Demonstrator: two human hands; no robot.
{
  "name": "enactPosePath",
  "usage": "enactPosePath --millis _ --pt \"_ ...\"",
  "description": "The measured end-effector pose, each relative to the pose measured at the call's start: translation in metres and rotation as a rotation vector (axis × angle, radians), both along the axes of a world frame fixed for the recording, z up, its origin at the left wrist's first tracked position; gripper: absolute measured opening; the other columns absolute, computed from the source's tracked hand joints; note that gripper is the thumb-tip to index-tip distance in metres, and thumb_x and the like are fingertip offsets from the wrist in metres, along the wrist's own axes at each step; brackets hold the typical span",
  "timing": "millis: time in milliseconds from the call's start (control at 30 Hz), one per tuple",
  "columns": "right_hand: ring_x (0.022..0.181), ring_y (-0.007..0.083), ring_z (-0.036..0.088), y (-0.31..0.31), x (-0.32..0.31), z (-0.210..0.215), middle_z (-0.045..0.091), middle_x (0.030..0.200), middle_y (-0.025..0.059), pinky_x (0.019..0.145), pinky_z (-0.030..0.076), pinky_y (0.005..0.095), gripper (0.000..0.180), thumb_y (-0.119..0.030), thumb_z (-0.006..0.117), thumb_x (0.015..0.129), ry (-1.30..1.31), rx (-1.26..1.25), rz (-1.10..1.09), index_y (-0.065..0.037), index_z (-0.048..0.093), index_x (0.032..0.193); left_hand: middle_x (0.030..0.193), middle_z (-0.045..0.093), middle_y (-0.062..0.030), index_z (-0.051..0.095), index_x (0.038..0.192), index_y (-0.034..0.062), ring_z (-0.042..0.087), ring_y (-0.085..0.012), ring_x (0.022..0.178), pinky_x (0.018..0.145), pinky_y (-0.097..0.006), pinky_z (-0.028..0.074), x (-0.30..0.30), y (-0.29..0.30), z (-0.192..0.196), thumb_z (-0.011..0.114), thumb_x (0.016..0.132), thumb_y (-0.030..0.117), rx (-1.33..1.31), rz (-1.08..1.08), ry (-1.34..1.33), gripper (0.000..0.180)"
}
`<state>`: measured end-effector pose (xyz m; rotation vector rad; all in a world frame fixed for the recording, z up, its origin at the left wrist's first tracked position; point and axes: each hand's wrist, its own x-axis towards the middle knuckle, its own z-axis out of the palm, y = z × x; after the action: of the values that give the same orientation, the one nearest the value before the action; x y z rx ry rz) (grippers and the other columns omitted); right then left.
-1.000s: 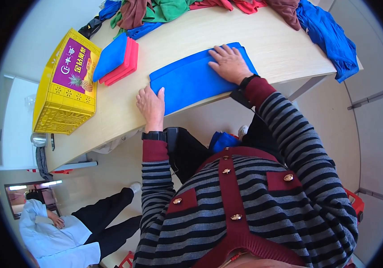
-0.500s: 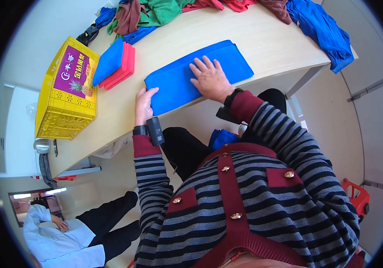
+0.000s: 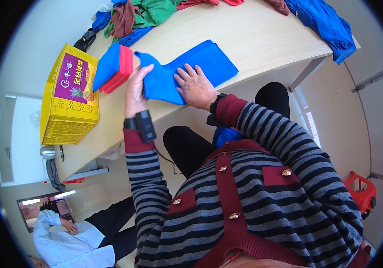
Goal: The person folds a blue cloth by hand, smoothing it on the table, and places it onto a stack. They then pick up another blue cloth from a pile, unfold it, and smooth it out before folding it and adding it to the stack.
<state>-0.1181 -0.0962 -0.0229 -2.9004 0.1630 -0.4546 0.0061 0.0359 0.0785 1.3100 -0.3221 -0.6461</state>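
A blue cloth (image 3: pixel 200 62) lies on the pale wooden table (image 3: pixel 254 35) in front of me. My left hand (image 3: pixel 136 89) grips its left end and lifts that end up off the table. My right hand (image 3: pixel 194 85) lies flat on the middle of the cloth, fingers spread, pressing it down. A black device is strapped to my left wrist and a dark watch sits on my right wrist.
A stack of folded blue and red cloths (image 3: pixel 113 67) lies left of the blue cloth. A yellow crate (image 3: pixel 68 98) stands at the table's left end. Loose green, brown, blue and red cloths (image 3: pixel 147 13) pile at the far edge. Another person (image 3: pixel 75 241) sits lower left.
My left hand has taken hold of the cloth's left end and raised it. My right hand slid from the cloth's far right part to its middle.
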Motion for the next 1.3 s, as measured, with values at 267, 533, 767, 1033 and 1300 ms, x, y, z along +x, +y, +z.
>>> enactPosePath --millis 267,533,767,1033,1300 --pt "0.139 0.0364 0.040 0.010 -0.061 -0.011 0.050 0.143 0.0184 0.117 0.026 0.0532 0.045 -0.026 0.053 0.096 -0.157 0.015 0.108 -0.002 0.055 0.134 0.079 0.067 -0.0035 0.065 0.085 0.0080 0.065 -0.0111 0.070 0.063 -0.027 0.051 0.007 -0.090 -0.015 0.073 0.085 0.018 0.328 -0.188 -0.335 0.013" --pt "0.132 0.0335 0.045 0.003 -0.074 -0.023 0.057 0.132 0.0154 0.116 0.028 0.0509 0.042 -0.023 0.056 0.090 -0.201 0.005 0.172 -0.002 0.061 0.125 0.061 0.060 -0.0013 0.060 0.071 0.0052 0.057 -0.0158 0.046 0.044 -0.032 0.044 -0.018 -0.174 -0.069 0.070 0.081 0.018 0.599 -0.168 -0.625 0.020" --pt "0.120 0.0317 0.052 0.003 -0.076 -0.031 0.059 0.121 0.0149 0.104 0.039 0.0473 0.035 -0.017 0.057 0.087 -0.366 0.056 0.179 -0.006 0.061 0.121 0.070 0.068 -0.0126 0.063 0.077 -0.0018 0.068 -0.0223 0.059 0.056 -0.035 0.055 -0.017 -0.187 -0.086 0.073 0.079 0.027 0.853 -0.057 -0.934 0.030" --pt "0.123 0.0334 0.051 -0.006 -0.076 -0.024 0.058 0.122 0.0152 0.115 0.032 0.0487 0.038 -0.017 0.061 0.085 -0.194 0.051 0.115 -0.004 0.060 0.121 0.081 0.066 -0.0066 0.063 0.094 -0.0007 0.065 -0.0136 0.064 0.059 -0.026 0.054 -0.027 -0.120 -0.054 0.064 0.098 0.024 0.353 -0.035 -0.693 0.025" --pt "0.127 0.0338 0.049 -0.007 -0.077 -0.026 0.057 0.126 0.0146 0.119 0.028 0.0501 0.049 -0.019 0.066 0.084 -0.227 0.040 0.121 -0.001 0.057 0.128 0.143 0.052 -0.0198 0.053 0.136 -0.0030 0.047 -0.0333 0.136 0.114 -0.041 0.036 -0.043 -0.043 -0.101 0.049 0.105 0.029 0.532 -0.071 -1.370 0.045"
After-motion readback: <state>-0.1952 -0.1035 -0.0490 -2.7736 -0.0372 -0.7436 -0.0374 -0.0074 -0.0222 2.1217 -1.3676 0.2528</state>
